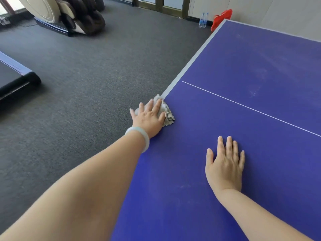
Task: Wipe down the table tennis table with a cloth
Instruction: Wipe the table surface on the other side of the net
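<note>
massage chair (69, 14) far left on carpet | two water bottles (203, 20) by wall | red bag (221, 19) beside them

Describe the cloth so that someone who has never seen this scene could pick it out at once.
Find the blue table tennis table and follow its pale left edge toward the camera. There the left hand presses a crumpled grey cloth. It is the only soft thing on the table; the right hand rests on bare blue surface.

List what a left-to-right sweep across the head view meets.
Brown and cream massage chair → left hand pressing the crumpled grey cloth → two clear plastic water bottles → red bag. The right hand, flat on the blue table tennis table, overlaps the bag sideways, so it is left out.
</note>
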### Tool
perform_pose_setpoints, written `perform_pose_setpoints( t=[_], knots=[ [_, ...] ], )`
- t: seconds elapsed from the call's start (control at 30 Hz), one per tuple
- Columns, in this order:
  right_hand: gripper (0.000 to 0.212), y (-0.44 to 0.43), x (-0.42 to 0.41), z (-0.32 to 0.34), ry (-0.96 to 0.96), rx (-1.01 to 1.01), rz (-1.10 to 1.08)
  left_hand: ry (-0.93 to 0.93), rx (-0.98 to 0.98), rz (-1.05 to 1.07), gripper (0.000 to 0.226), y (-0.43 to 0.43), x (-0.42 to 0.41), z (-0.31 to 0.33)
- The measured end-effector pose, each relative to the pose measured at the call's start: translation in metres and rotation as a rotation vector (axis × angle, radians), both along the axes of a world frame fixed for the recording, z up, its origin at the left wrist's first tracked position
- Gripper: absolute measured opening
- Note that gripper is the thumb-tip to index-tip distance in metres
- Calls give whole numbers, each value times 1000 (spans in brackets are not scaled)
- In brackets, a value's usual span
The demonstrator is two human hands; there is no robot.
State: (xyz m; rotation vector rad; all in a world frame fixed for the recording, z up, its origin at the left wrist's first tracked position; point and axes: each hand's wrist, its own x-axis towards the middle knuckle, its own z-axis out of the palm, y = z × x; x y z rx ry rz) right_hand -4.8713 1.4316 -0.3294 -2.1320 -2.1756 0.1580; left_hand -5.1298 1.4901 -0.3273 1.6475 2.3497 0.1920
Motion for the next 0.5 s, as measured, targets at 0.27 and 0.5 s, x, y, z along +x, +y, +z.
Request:
perform_pose_setpoints(
  t=[0.27,0.5],
  knots=[
    [63,-2,-1,5,64,-7,5,62,51,-97,64,-170,46,-3],
    [53,2,5,2,172,14,15,33,-2,-99,60,-113,51,-1]
  ],
)
